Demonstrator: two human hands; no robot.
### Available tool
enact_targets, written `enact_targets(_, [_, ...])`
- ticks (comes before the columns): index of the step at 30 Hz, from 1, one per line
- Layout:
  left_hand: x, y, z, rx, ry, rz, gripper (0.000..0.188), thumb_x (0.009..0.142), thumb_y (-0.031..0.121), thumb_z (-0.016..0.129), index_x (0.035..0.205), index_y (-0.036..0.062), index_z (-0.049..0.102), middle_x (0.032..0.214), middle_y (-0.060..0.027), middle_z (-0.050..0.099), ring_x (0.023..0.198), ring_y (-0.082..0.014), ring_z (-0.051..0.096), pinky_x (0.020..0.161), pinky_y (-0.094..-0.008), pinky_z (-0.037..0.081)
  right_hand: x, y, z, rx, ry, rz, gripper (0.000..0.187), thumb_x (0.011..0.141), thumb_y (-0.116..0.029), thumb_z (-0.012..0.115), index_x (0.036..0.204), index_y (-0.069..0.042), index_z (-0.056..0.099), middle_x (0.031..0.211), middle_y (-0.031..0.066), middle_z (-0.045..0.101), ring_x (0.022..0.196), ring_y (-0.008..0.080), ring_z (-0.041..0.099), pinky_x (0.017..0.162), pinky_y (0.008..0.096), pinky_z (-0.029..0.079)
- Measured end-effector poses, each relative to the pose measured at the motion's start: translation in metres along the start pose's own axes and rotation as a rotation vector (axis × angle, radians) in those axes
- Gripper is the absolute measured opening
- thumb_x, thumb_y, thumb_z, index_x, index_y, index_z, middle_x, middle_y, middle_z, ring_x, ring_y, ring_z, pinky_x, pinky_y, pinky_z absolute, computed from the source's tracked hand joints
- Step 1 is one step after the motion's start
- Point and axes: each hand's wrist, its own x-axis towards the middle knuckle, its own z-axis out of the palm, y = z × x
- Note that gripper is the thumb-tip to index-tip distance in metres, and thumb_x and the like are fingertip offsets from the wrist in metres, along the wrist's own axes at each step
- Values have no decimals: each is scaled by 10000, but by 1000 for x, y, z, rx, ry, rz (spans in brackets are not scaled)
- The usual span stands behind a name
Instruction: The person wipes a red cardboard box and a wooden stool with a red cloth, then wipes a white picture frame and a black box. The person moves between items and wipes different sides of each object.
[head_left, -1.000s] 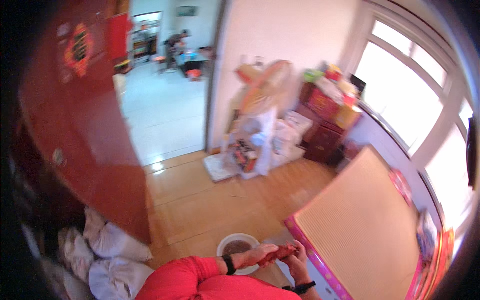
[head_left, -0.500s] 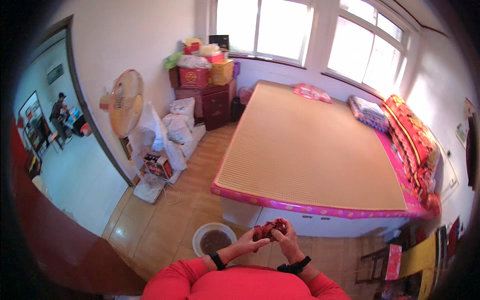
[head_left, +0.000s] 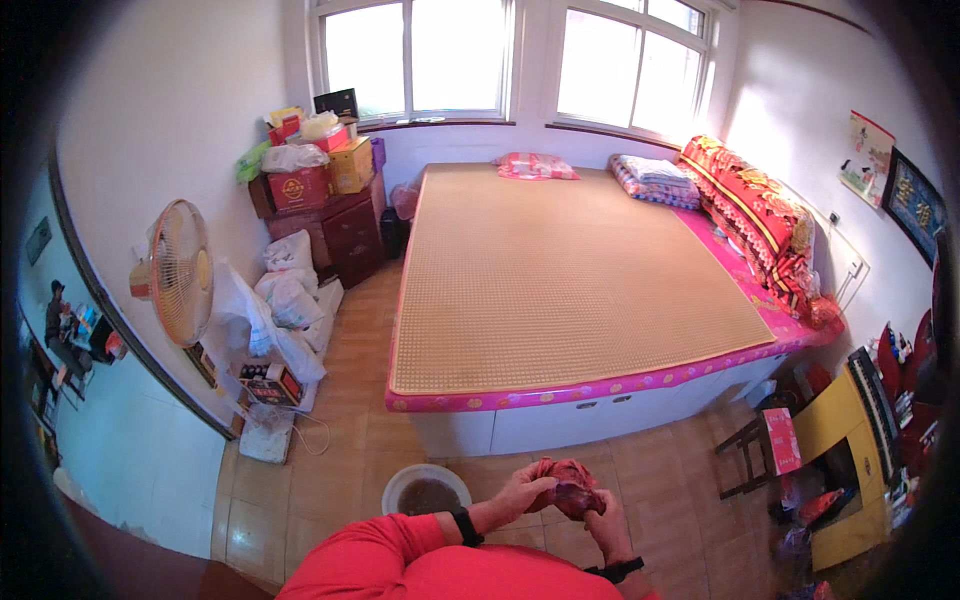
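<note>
A dark red cloth point(head_left: 572, 487), crumpled and partly spread, is held up between my two hands above the tiled floor. My left hand point(head_left: 518, 497) pinches its left side, thumb on top. Gripping the lower right side is my right hand point(head_left: 606, 530); some of its fingers are hidden. On the floor to the left of my hands stands a white basin point(head_left: 390, 482) with murky brown water point(head_left: 430, 497) in it. My left forearm partly covers the basin's near edge.
A large bed with a tan woven mat point(head_left: 560, 270) lies ahead. Folded bedding point(head_left: 745, 205) sits along its right side. At left are a standing fan point(head_left: 182, 272), bags point(head_left: 290, 295) and stacked boxes point(head_left: 300, 190). A wooden stool point(head_left: 762, 450) stands at right, beside a yellow table point(head_left: 850, 430).
My view has turned to the right. The cloth, bunched up before, is now opened out wider between my hands, and my right hand has moved lower on it.
</note>
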Motion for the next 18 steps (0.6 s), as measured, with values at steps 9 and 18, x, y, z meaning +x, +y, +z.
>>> enact_targets(9, [40,-6,25,-214,-87,-93,367,951,51,510,1316,13,514,968,-107,672,822,-188,636,735,-334,536,-67,84,-79,82,423,4,174,817,-7,661,968,-64,597,853,42,635,742,152,631,635,298,544])
enact_targets(18, [86,-68,185,-202,-416,-367,449,924,67,538,1369,60,480,1172,-103,634,1030,-217,624,950,-409,506,-106,12,-137,-267,304,-400,443,877,-251,767,1245,-56,617,986,67,696,939,224,665,864,335,534])
